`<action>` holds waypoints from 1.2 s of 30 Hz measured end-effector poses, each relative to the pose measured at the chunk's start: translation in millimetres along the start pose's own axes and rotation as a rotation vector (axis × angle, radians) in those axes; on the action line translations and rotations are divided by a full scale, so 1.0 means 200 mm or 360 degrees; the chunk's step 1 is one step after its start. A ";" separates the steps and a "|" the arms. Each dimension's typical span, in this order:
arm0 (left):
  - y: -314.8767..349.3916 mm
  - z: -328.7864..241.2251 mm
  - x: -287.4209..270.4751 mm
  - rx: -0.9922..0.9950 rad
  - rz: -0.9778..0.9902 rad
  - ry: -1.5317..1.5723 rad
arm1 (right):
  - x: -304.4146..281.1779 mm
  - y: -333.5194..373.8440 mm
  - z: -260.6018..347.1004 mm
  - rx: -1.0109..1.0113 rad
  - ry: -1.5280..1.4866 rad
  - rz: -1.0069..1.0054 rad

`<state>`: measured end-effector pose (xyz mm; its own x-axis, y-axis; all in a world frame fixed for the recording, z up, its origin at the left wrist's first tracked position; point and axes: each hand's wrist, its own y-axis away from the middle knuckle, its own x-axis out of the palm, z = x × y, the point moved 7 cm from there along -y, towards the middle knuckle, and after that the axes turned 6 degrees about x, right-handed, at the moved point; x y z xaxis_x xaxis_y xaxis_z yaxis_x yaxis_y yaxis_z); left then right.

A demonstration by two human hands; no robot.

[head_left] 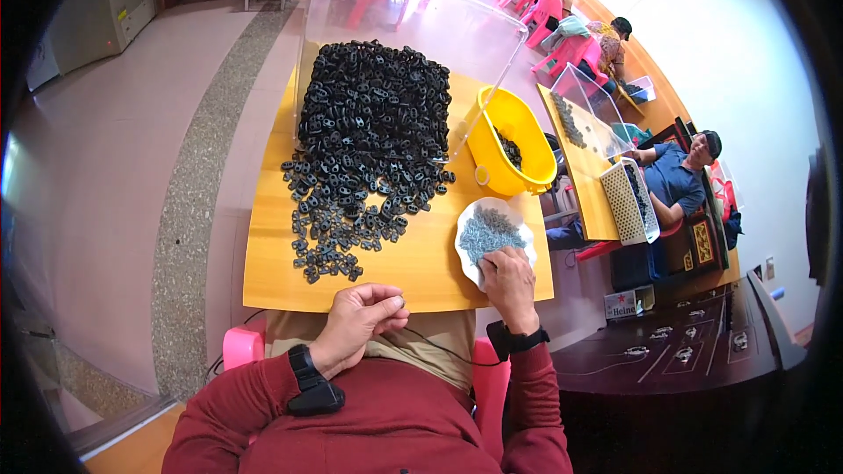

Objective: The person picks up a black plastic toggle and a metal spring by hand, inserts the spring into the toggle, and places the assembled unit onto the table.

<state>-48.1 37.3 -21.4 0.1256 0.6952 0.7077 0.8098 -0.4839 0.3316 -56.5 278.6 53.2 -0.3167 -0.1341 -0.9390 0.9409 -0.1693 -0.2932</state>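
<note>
My left hand (pixel 369 323) is above the table's near edge, thumb and forefinger pressed together. Whatever sits between those fingertips is too small to make out. At the right, my right hand (pixel 509 279) reaches into a white scalloped dish (pixel 467 267), its bent fingertips down among many tiny grey-blue pieces (pixel 492 230). Those fingertips are partly hidden, so a held piece cannot be seen. Beyond my left hand, small black plastic parts with two holes (pixel 347 224) spread over the wooden table (pixel 421 274). They spill from a heap (pixel 378 105) in a clear plastic bin (pixel 413 2).
A yellow tub (pixel 490 151) holding some dark parts stands behind the dish, with a small pale ring (pixel 482 175) by it. To the right, a person in blue (pixel 672 175) sits at another table with a white perforated basket (pixel 625 202). Pink chairs (pixel 572 53) stand farther back.
</note>
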 end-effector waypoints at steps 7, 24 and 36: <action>0.00 0.01 -0.01 -0.0011 0.0004 -0.0016 | -0.02 0.02 -0.01 0.0014 -0.0176 -0.0093; -0.01 0.01 -0.02 0.0013 -0.0048 -0.0037 | -0.07 0.03 -0.04 0.0057 -0.0430 -0.0190; 0.00 0.02 -0.02 -0.0017 -0.0081 -0.0048 | 0.12 0.20 0.33 0.0326 -0.1828 0.0597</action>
<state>-46.7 36.1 -27.1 0.1014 0.7347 0.6708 0.8095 -0.4529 0.3736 -33.2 204.9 31.1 -0.0491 -0.9732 -0.2244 0.9931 -0.0715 0.0926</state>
